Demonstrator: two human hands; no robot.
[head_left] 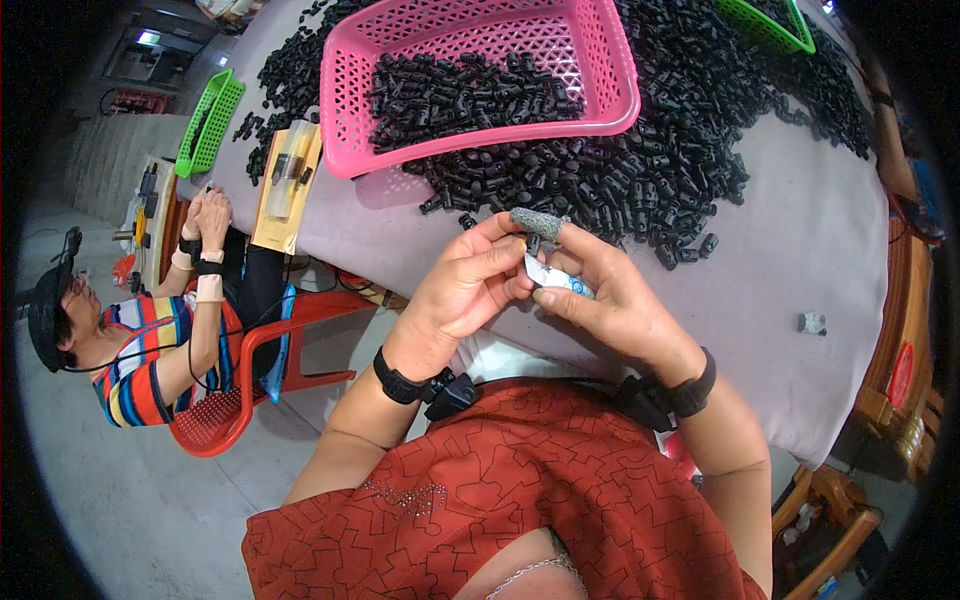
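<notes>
My left hand (470, 285) and my right hand (615, 300) meet over the near edge of the table, fingertips pinched together. Between them shows a small black plastic piece (534, 243), mostly hidden by the fingers; it resembles the cord-lock-like pieces (640, 185) heaped just beyond. A grey textured wrap (537, 223) covers my right index fingertip. Below it, a white strip with blue print (562, 279) lies between the two hands, by my right thumb; whether it is wrapped on a finger or held loose, I cannot tell. Both wrists wear black straps.
A pink basket (480, 150) of black pieces stands on the heap. Green baskets (212, 122) sit at far left and far right. A yellowish board with a clear tube (287, 187) lies left. A grey lump (812, 323) rests right. Another person sits on a red chair (245, 375) at left.
</notes>
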